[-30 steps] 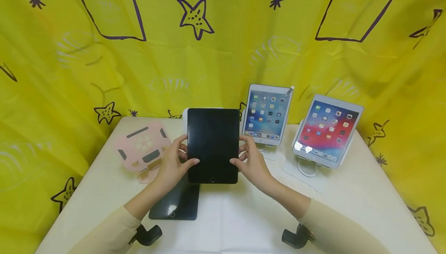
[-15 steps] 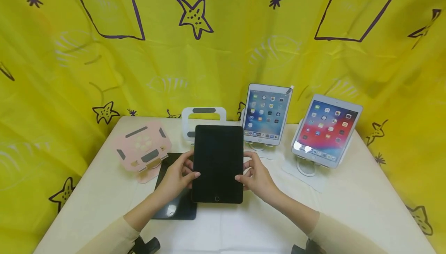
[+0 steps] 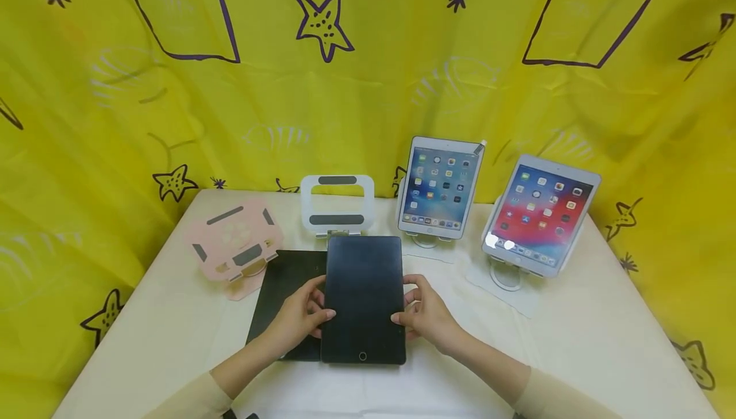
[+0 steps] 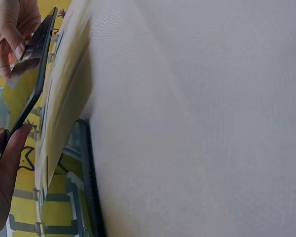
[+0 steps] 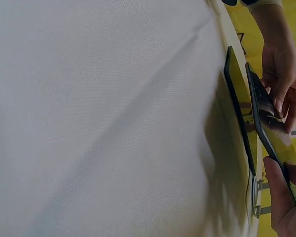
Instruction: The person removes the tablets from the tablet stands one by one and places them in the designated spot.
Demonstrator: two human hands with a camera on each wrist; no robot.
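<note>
1. Two hands hold one black tablet (image 3: 363,297) by its long sides.
2. The left hand (image 3: 299,320) has its thumb on the dark screen and its fingers curled under the left edge, so its grip is closed on the black tablet.
3. The right hand (image 3: 428,313) does the same on the right edge, thumb on top and fingers under, so its grip is closed on the black tablet too.
4. In the left wrist view the black tablet (image 4: 24,84) is tilted and there is a gap between it and the worktop (image 4: 197,118).
5. Its screen is off and its round button is at the end near the person.
6. A second black tablet (image 3: 287,297) lies flat on the worktop, just to the left of the held black tablet and partly under it.
7. A white stand (image 3: 337,205) is right behind the held black tablet.
8. A pink stand (image 3: 232,246) is behind and to the left of it.
9. Two white tablets are behind and to the right of it, each on a stand with its screen lit: one with a blue screen (image 3: 441,188) and, further right, one with a red screen (image 3: 539,214).
10. A yellow cloth (image 3: 368,74) with stars hangs behind everything.
</note>
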